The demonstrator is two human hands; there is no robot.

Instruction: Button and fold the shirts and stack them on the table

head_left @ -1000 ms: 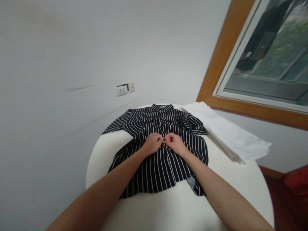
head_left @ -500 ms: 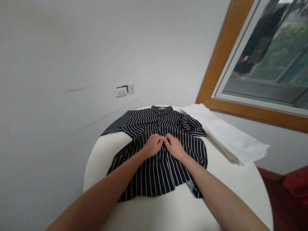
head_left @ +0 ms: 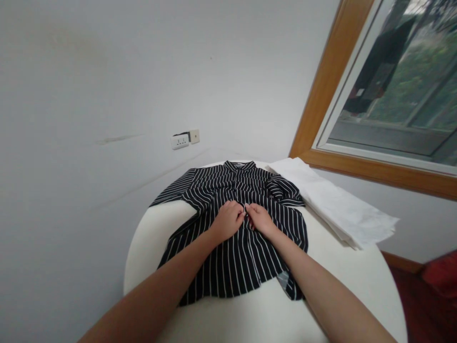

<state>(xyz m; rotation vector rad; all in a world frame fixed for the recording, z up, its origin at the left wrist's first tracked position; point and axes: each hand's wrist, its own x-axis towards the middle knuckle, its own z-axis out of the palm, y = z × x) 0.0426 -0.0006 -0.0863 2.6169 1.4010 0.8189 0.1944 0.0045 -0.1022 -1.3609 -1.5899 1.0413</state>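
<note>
Left hand (head_left: 227,221) and right hand (head_left: 260,219) pinch the stripy shirt (head_left: 228,264); white cloth (head_left: 335,202) lies at three o'clock from them.

– What do you count at the frame's centre?
– One left hand (head_left: 227,220), one right hand (head_left: 260,219), one striped shirt (head_left: 232,269), one table (head_left: 148,240).
– Left of centre, higher up?
– One white socket (head_left: 180,141), one beige plate (head_left: 194,136).
– And towards the right?
– One white folded bundle (head_left: 332,200), layers uncountable; upper right, one window (head_left: 403,95).
</note>
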